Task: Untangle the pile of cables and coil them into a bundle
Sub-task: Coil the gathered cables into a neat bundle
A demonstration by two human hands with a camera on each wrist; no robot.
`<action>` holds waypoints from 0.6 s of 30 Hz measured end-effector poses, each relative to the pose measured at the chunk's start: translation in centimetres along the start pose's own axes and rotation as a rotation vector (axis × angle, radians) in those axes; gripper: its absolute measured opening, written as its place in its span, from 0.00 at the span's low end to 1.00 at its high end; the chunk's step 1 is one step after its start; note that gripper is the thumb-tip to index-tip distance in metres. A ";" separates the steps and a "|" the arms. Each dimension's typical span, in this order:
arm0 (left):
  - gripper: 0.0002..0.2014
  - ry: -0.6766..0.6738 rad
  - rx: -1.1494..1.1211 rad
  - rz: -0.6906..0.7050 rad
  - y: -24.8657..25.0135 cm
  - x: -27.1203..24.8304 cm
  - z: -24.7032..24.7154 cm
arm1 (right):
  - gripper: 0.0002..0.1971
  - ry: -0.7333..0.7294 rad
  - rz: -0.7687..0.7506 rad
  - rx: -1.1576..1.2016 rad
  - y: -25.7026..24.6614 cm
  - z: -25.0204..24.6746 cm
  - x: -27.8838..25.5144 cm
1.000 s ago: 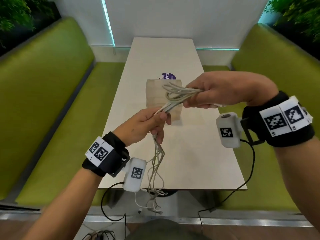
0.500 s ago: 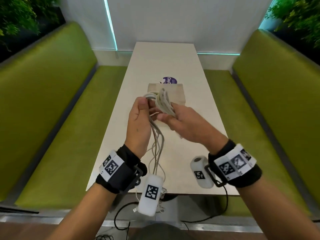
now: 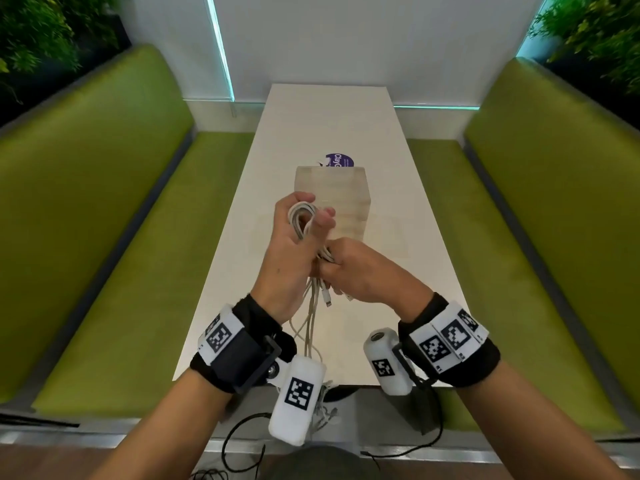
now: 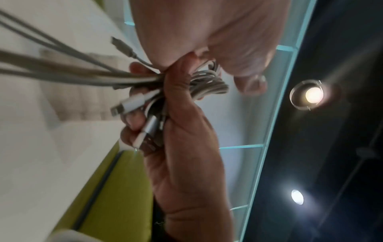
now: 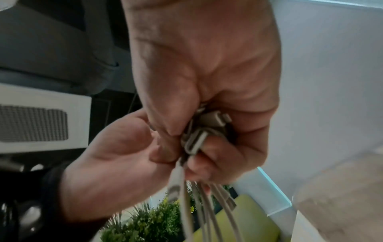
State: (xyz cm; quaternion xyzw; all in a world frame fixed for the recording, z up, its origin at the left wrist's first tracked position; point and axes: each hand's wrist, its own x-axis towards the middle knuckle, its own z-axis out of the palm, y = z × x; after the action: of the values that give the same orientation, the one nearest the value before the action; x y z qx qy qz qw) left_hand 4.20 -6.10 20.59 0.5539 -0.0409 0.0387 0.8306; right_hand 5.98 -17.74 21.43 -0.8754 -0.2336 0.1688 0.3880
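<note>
Above the table (image 3: 408, 202), looped cables (image 3: 302, 216) wrap the left hand (image 3: 294, 258) fingers while the right hand (image 3: 363, 271) fingers clench the strands below

White table (image 3: 398, 202); pale block (image 3: 346, 188) before purple sticker (image 3: 341, 160); green benches (image 3: 114, 220)

Each wrist wears a black band (image 3: 239, 355) with black-and-white square markers and a white cylindrical camera (image 3: 297, 400) trailing black cable.
</note>
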 end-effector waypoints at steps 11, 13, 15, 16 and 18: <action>0.12 -0.121 0.087 0.041 0.4 0.4 -1.6 | 0.11 -0.107 -0.008 0.103 0.5 0.0 -0.9; 0.07 -0.153 0.091 0.051 0.5 0.5 -1.4 | 0.09 -0.111 -0.044 0.284 0.4 0.3 -1.4; 0.05 -0.147 0.061 0.062 0.6 0.5 -1.2 | 0.09 -0.083 -0.051 0.319 0.3 0.7 -1.3; 0.03 -0.131 0.030 0.056 0.6 0.4 -1.1 | 0.09 -0.047 -0.045 0.323 0.2 1.0 -1.2; 0.01 -0.095 -0.024 0.019 0.6 0.3 -1.0 | 0.17 0.033 -0.016 0.357 0.1 1.3 -0.7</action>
State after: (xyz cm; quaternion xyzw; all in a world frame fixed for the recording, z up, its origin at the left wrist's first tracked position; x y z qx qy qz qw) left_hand 4.45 -4.97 20.78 0.5446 -0.0859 0.0200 0.8341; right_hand 4.77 -17.38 20.58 -0.7933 -0.2005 0.1900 0.5426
